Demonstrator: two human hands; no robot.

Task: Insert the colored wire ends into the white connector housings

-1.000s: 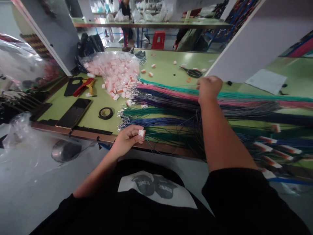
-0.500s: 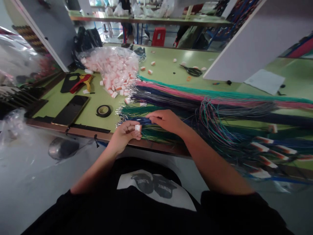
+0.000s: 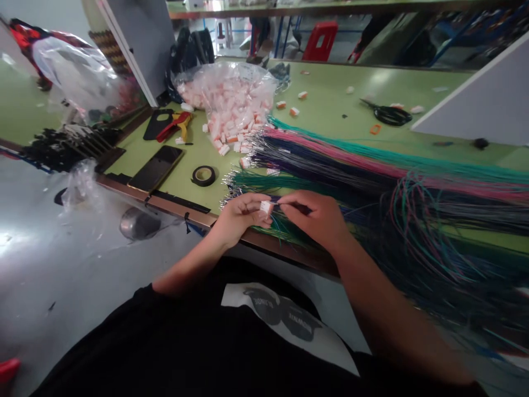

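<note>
Between the thumb and fingers of my left hand [image 3: 239,218] is a small white and orange connector housing [image 3: 266,208]. Thin blue-green wires trail from below it. My right hand [image 3: 316,215] is closed in a pinch on a thin wire, its fingertips right beside the housing; the wire's tip is too small to make out. Beneath and behind both hands lie bundles of green and blue wires [image 3: 285,181] with bare metal terminals at their left ends. Further back run grey, dark, pink and teal wires [image 3: 330,151].
A clear bag of connector housings [image 3: 235,91] lies behind the wire ends. To the left are a roll of black tape [image 3: 204,176], a phone [image 3: 157,169] and red-yellow pliers [image 3: 176,125]. Black scissors [image 3: 390,114] lie at the back right. The table's front edge [image 3: 289,255] runs below my hands.
My right hand has come from the blue wires to the housing, with a wire in its pinch. My left hand still holds the housing. The camera view has swung left.
</note>
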